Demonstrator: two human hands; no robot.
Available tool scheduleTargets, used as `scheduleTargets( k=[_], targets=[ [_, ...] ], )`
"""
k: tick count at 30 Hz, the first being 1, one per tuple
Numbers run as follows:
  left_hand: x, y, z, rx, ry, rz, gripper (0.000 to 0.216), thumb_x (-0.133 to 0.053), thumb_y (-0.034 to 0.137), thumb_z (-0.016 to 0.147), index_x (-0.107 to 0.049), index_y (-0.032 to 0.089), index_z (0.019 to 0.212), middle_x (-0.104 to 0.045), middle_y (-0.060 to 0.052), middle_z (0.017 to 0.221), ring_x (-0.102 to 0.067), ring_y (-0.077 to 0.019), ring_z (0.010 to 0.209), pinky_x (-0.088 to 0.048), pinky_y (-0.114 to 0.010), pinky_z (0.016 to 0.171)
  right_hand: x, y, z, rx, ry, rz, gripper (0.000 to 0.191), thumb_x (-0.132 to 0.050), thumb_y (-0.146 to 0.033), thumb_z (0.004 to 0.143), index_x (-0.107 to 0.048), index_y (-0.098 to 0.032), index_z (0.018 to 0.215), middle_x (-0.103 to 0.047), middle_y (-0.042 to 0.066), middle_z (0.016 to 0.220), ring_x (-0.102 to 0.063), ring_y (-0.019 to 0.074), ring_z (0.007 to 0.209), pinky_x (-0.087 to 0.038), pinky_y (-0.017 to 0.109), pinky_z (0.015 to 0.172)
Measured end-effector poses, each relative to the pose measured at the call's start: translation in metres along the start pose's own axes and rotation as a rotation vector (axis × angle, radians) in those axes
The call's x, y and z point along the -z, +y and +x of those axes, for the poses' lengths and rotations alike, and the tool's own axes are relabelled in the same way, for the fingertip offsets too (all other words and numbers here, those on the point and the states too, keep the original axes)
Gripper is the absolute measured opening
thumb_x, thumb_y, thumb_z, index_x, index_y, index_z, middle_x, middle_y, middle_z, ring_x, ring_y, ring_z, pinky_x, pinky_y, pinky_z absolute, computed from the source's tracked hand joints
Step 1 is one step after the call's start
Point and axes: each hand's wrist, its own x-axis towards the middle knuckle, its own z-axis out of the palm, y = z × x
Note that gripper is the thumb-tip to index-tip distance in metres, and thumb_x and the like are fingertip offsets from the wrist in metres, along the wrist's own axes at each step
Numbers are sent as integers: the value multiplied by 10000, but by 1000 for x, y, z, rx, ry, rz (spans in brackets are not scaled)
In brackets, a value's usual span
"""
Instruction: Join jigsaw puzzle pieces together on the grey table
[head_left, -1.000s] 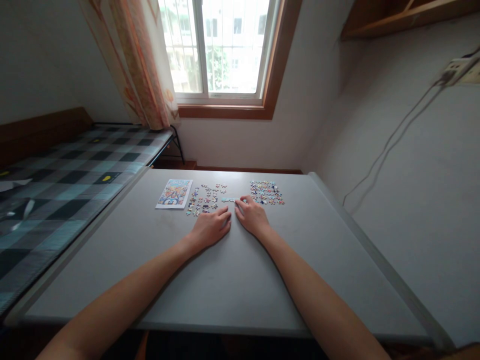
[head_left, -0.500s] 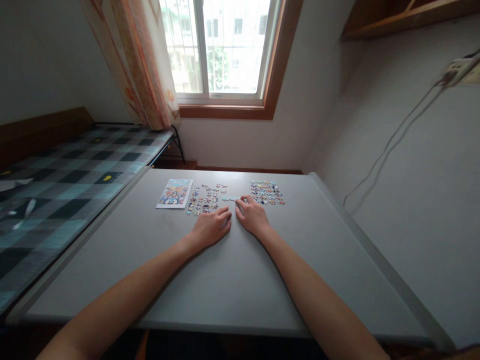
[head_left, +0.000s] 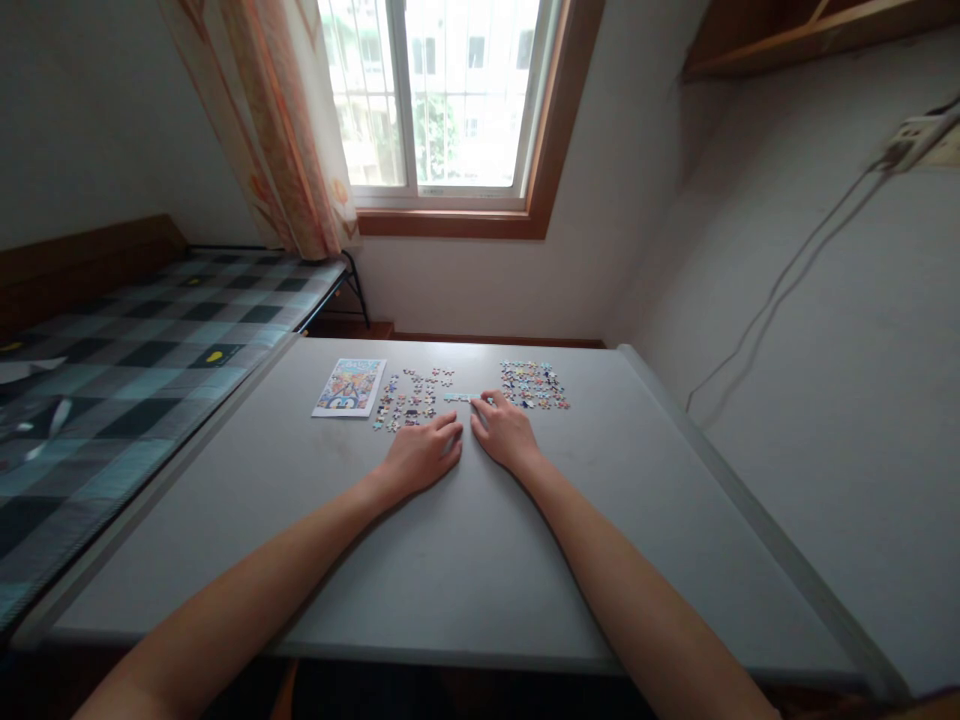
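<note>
My left hand (head_left: 420,455) lies palm down on the grey table (head_left: 465,560), fingers stretched out and holding nothing. My right hand (head_left: 504,432) rests flat beside it, its fingertips touching the end of a short pale-blue strip of joined puzzle pieces (head_left: 459,397). Loose puzzle pieces (head_left: 411,398) are scattered just beyond my left hand. A denser patch of pieces (head_left: 532,385) lies beyond my right hand. A colourful picture card (head_left: 349,387) sits to the left of the pieces.
A bed with a checked cover (head_left: 127,370) runs along the table's left side. The wall stands close on the right, with a cable (head_left: 780,290) hanging from a socket. A window (head_left: 435,95) and a curtain (head_left: 270,120) are behind the table.
</note>
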Motion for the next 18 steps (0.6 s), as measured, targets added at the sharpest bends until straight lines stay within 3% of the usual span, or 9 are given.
scheduleTargets(
  k=[18],
  targets=[
    [0,0,0,9,8,10,340,-397,377,894,-577,291,1169,-515,1,1343,-660,-187,888,-512,-307,777,1,-1,1,-15,-22,-3,354,-410,-349,903,-568,-233,1198,-520,81,1233,-575,191,968,-429,284,839]
  ],
)
